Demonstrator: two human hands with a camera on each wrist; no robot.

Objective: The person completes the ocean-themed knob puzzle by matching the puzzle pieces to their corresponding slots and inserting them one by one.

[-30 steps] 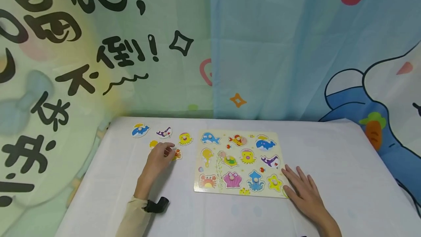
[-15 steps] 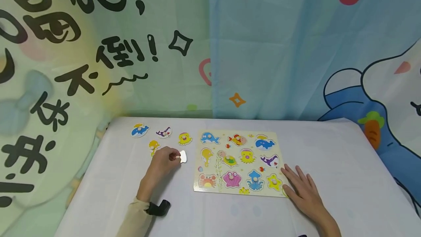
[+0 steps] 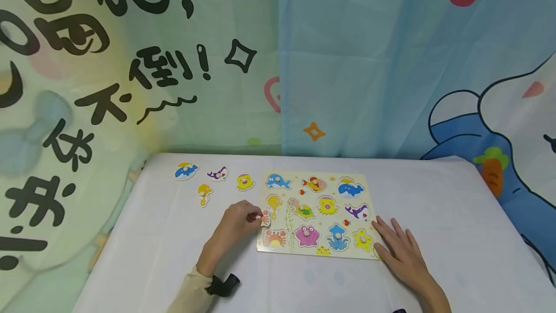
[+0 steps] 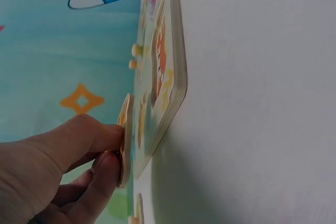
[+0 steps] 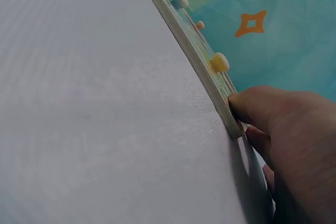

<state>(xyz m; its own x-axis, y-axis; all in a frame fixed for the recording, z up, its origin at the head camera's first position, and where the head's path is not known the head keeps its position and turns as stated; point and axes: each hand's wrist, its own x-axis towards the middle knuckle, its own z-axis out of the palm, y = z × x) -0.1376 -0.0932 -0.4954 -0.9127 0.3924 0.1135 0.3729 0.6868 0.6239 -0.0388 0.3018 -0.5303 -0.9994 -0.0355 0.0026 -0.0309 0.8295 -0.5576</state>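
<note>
A person's left hand point(image 3: 236, 223) pinches a small orange puzzle piece point(image 3: 265, 218) between thumb and fingertips and holds it at the left edge of a wooden puzzle board point(image 3: 370, 192), just above the crab picture point(image 3: 274, 238) in the board's near-left corner; the left wrist view shows the piece point(image 4: 125, 139) on edge, gripped by thumb and forefinger and raised just off the face of the board point(image 4: 176, 85), touching it or nearly so, which of the two cannot be told; the right hand point(image 3: 401, 252) lies flat with fingers spread on the white tablecloth point(image 3: 443, 216) at the board's near-right corner, and the right wrist view shows its thumb point(image 5: 262, 106) pressed against the board's edge point(image 5: 207, 74); the board lies flat near the middle of the table and carries sea animals with small round knobs, among them a blue whale point(image 3: 277, 182), an orange fish point(image 3: 315, 184), a turtle point(image 3: 303, 210), a pink shell point(image 3: 306, 236), a blue squid point(image 3: 338, 238) and a yellow starfish point(image 3: 362, 240); four loose pieces lie on the cloth to the left of the board, well apart from the left hand: a blue whale piece point(image 3: 186, 170), a purple whale piece point(image 3: 217, 174), a yellow octopus piece point(image 3: 245, 182) and a yellow seahorse piece point(image 3: 203, 193); a dark strap point(image 3: 223, 285) circles the left wrist above a beige sleeve point(image 3: 191, 296); printed curtains point(image 3: 369, 62) with cartoon figures and large black characters hang behind the table.
</note>
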